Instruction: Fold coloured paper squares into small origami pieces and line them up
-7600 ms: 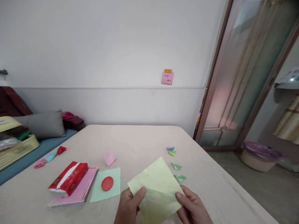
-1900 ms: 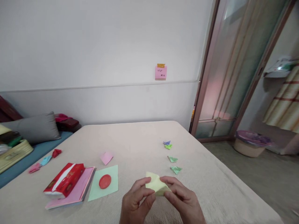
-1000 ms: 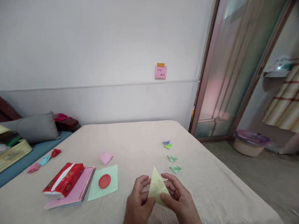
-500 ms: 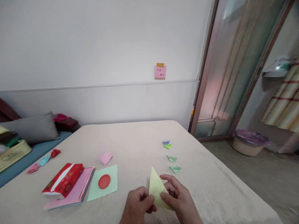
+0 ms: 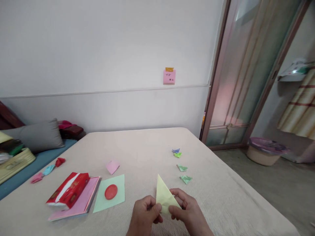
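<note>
A pale yellow paper point(image 5: 163, 196), folded into a narrow triangle with its tip pointing up, stands between my two hands just above the beige table point(image 5: 137, 147). My left hand point(image 5: 144, 217) pinches its lower left edge between thumb and fingers. On its lower right side my right hand point(image 5: 188, 214) pinches it too, fingers curled over the fold.
Left of my hands lie a light green sheet point(image 5: 115, 200) with a red disc point(image 5: 111, 191), a pink paper stack point(image 5: 82, 205), a red tissue pack point(image 5: 67, 194) and a small pink folded paper point(image 5: 112, 167). Several small folded pieces point(image 5: 182, 167) lie to the right. A pink note point(image 5: 169, 76) sticks to the wall.
The large yellow sheet has been folded down into a small triangle. Over the last second both hands shifted their pinch along its lower edge, and the tip stays up.
</note>
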Demonstrator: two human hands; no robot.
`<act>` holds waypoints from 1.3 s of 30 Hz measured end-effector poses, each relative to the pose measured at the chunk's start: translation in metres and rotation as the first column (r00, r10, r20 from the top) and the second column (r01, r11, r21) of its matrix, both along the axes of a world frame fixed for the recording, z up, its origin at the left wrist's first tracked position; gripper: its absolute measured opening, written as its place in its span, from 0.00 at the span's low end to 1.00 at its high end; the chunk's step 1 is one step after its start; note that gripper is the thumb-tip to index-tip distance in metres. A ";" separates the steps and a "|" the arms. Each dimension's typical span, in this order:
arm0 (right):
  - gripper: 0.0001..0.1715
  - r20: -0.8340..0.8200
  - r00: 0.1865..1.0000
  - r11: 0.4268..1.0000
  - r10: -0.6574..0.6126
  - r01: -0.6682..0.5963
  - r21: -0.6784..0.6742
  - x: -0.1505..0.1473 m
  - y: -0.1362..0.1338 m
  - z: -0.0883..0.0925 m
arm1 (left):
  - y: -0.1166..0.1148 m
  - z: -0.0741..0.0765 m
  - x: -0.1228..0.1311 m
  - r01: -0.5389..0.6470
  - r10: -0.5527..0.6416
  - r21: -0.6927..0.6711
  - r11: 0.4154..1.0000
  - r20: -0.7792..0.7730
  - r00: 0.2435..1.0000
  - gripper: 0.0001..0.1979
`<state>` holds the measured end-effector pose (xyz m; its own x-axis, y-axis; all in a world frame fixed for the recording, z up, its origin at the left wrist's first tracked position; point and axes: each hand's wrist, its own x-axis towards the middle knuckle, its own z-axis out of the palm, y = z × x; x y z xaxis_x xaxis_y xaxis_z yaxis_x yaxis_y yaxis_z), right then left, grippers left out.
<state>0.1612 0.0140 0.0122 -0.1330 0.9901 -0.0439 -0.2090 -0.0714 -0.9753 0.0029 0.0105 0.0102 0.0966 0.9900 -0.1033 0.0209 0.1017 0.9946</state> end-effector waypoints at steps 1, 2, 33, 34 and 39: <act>0.14 -0.006 1.000 1.000 0.010 -0.010 -0.003 0.000 0.001 -0.001 | 0.000 0.000 0.000 0.011 -0.011 -0.003 1.000 0.001 1.000 0.12; 0.14 -0.010 1.000 1.000 0.023 -0.023 -0.010 0.001 0.001 -0.002 | 0.001 0.000 0.000 0.019 -0.019 -0.007 1.000 0.000 1.000 0.12; 0.14 0.500 0.719 0.750 -0.483 0.046 0.660 -0.005 0.003 -0.031 | 0.007 0.004 -0.013 -0.094 0.093 0.007 0.996 -0.212 0.973 0.14; 0.13 0.503 0.686 0.722 -0.526 0.046 0.691 -0.005 0.004 -0.031 | 0.007 0.006 -0.013 -0.103 0.102 0.001 0.995 -0.199 0.975 0.15; 0.16 0.609 0.512 0.643 -0.606 -0.136 0.754 -0.004 0.001 -0.026 | 0.006 0.009 -0.010 -0.141 0.142 0.029 0.990 -0.033 0.989 0.22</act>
<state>0.1568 0.0151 -0.0141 -0.1653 0.7376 0.6547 0.7296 0.5381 -0.4221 -0.0066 0.0167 0.0191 -0.0478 0.9958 -0.0777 0.0432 0.0798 0.9959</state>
